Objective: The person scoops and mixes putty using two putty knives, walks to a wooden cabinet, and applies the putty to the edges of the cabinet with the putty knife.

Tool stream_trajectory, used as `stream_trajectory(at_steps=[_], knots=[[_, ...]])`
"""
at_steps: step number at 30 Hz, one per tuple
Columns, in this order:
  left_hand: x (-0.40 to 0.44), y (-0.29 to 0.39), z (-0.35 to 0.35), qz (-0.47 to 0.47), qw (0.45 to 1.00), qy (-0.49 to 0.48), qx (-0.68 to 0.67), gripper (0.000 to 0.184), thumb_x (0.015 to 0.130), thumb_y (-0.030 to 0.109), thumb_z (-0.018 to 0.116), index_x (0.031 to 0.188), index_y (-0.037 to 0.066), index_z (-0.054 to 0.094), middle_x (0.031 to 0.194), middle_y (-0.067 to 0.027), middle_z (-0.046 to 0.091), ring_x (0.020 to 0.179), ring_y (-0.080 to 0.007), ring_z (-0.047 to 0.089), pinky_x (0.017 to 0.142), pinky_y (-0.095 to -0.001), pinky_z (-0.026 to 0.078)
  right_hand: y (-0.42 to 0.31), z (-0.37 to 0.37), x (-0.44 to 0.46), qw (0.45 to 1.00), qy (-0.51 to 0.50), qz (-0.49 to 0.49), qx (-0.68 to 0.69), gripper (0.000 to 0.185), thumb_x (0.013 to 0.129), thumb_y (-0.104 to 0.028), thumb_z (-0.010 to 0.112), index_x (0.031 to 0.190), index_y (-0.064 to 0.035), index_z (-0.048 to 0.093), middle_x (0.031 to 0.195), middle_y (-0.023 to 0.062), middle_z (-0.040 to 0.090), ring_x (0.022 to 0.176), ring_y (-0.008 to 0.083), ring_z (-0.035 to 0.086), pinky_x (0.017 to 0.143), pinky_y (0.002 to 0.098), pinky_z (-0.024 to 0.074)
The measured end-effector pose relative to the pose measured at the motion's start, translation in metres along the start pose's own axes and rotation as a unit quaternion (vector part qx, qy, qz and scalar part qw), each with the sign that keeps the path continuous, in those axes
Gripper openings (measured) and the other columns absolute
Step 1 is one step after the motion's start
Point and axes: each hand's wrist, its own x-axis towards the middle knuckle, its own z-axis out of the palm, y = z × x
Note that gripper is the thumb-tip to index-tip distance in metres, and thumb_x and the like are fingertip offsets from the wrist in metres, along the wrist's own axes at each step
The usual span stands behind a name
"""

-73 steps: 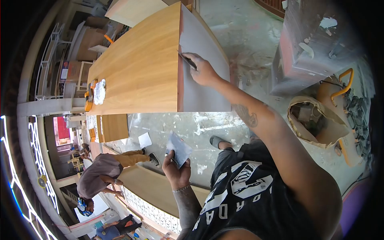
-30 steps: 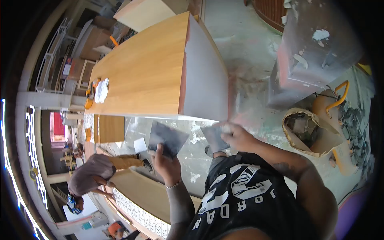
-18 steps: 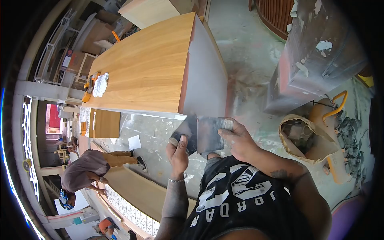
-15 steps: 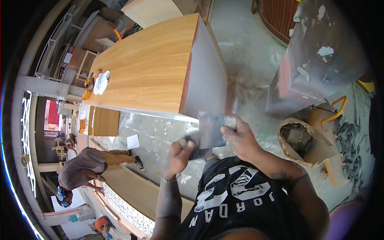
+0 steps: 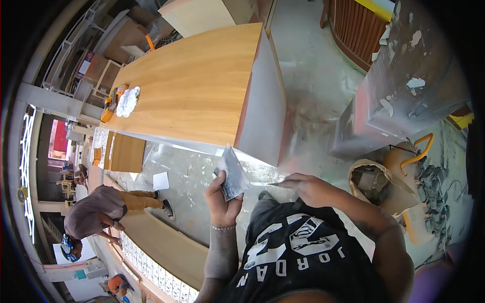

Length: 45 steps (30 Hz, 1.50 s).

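Note:
My left hand (image 5: 225, 204) is closed on a flat grey plate (image 5: 233, 174). Its thumb presses the plate's face, which carries a pale, powdery-looking smear. Across from it, my right hand (image 5: 308, 189) pinches a thin dark flat piece (image 5: 284, 184), seen nearly edge-on, its tip pointing towards the plate. A gap separates the two pieces. Beyond my hands stands a large wood-topped cabinet (image 5: 192, 96), its near end panel (image 5: 265, 106) pale grey with reddish patches along the edge.
A crumpled white cloth or paper (image 5: 128, 102) lies beside orange tools (image 5: 108, 108) on the cabinet top. To the right are a dust-marked dark cabinet (image 5: 399, 96) and an open sack (image 5: 371, 179). A co-worker (image 5: 98, 212) bends over a long panel (image 5: 161, 227) at left.
My hands have moved apart. The grey plate in my left hand is now tilted up, and the dark piece in my right hand has turned from face-on to edge-on.

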Motion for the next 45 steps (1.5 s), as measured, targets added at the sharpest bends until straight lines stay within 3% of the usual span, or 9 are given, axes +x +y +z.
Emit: stream_trajectory(at_steps=[2, 3, 7, 14, 25, 30, 36, 40, 45], knots=[[0.003, 0.005, 0.013, 0.019, 1.0, -0.007, -0.006, 0.035, 0.093, 0.015, 0.055, 0.125, 0.002, 0.054, 0.118, -0.013, 0.065, 0.102, -0.0247, 0.067, 0.079, -0.0397, 0.059, 0.014, 0.007, -0.002, 0.934, 0.077, 0.146, 0.317, 0.034, 0.093, -0.005, 0.054, 0.127, -0.0046, 0.058, 0.116, 0.0092, 0.062, 0.101, 0.0163, 0.064, 0.091, 0.0301, 0.0511], [0.006, 0.007, 0.013, -0.02, 0.999, -0.03, 0.006, 0.036, 0.092, 0.015, 0.056, 0.126, 0.003, 0.054, 0.119, -0.0133, 0.065, 0.105, -0.0246, 0.066, 0.082, -0.0406, 0.057, 0.011, 0.002, 0.002, 0.74, 0.143, 0.272, 0.598, 0.033, 0.093, -0.006, 0.056, 0.125, -0.0031, 0.058, 0.112, 0.0083, 0.064, 0.098, 0.0143, 0.065, 0.09, 0.0291, 0.0516], [0.021, -0.005, 0.006, -0.188, 0.976, -0.11, 0.023, 0.038, 0.09, 0.014, 0.058, 0.126, 0.002, 0.054, 0.118, -0.013, 0.065, 0.107, -0.0244, 0.065, 0.088, -0.0403, 0.055, -0.007, -0.024, 0.026, 0.471, 0.095, 0.151, 0.864, 0.038, 0.089, -0.015, 0.066, 0.123, -0.0022, 0.056, 0.109, 0.0054, 0.065, 0.093, 0.012, 0.065, 0.085, 0.0288, 0.0526], [0.031, 0.04, 0.004, -0.074, 0.974, -0.142, 0.159, 0.037, 0.094, 0.019, 0.055, 0.126, -0.001, 0.052, 0.121, -0.0113, 0.062, 0.113, -0.0235, 0.061, 0.097, -0.0388, 0.051, 0.005, 0.02, 0.036, 0.726, 0.21, 0.367, 0.542, 0.031, 0.092, -0.014, 0.064, 0.12, -0.0017, 0.057, 0.112, 0.0055, 0.064, 0.101, 0.0156, 0.062, 0.085, 0.0302, 0.0525], [0.036, 0.051, -0.018, 0.236, 0.937, -0.099, 0.237, 0.031, 0.096, 0.015, 0.057, 0.121, -0.003, 0.054, 0.113, -0.0099, 0.061, 0.104, -0.0185, 0.059, 0.09, -0.0319, 0.048, -0.105, 0.047, 0.107, 0.705, 0.439, 0.268, 0.488, 0.019, 0.091, -0.004, 0.063, 0.109, -0.0023, 0.059, 0.098, 0.0013, 0.064, 0.081, 0.0069, 0.058, 0.072, 0.0248, 0.0489], [0.024, 0.071, -0.011, 0.228, 0.899, -0.129, 0.352, 0.03, 0.098, 0.02, 0.058, 0.115, -0.005, 0.059, 0.102, -0.0059, 0.064, 0.094, -0.0116, 0.055, 0.085, -0.0271, 0.045, -0.108, 0.043, 0.119, 0.734, 0.442, 0.272, 0.437, 0.016, 0.09, -0.004, 0.064, 0.105, -0.0024, 0.06, 0.095, 0.0004, 0.062, 0.075, 0.0038, 0.052, 0.066, 0.023, 0.0459], [0.038, 0.109, -0.008, -0.082, 0.748, -0.229, 0.617, 0.027, 0.098, 0.021, 0.056, 0.109, -0.003, 0.062, 0.092, -0.0032, 0.064, 0.085, -0.0086, 0.055, 0.075, -0.0262, 0.048, -0.106, -0.013, 0.118, 0.839, 0.374, 0.187, 0.348, 0.026, 0.088, -0.005, 0.066, 0.114, -0.0014, 0.063, 0.099, 0.0032, 0.064, 0.082, 0.0095, 0.058, 0.071, 0.0244, 0.0485], [0.049, 0.069, 0.016, -0.114, 0.974, -0.067, 0.184, 0.032, 0.097, 0.018, 0.049, 0.122, 0.0, 0.055, 0.104, -0.0095, 0.068, 0.098, -0.0193, 0.066, 0.079, -0.0333, 0.057, -0.091, -0.048, 0.12, 0.941, 0.318, -0.075, -0.081, 0.042, 0.075, -0.002, 0.07, 0.115, -0.0152, 0.07, 0.116, 0.0083, 0.064, 0.099, 0.0271, 0.061, 0.08, 0.0332, 0.0533], [0.08, 0.052, 0.042, -0.128, 0.985, -0.077, 0.084, 0.041, 0.095, 0.017, 0.049, 0.131, -0.001, 0.049, 0.119, -0.0138, 0.064, 0.1, -0.0237, 0.068, 0.069, -0.0333, 0.061, -0.036, -0.054, 0.094, 0.971, 0.197, 0.002, -0.138, 0.048, 0.071, -0.005, 0.069, 0.117, -0.0185, 0.07, 0.113, 0.005, 0.066, 0.099, 0.0264, 0.062, 0.084, 0.0362, 0.0546]])
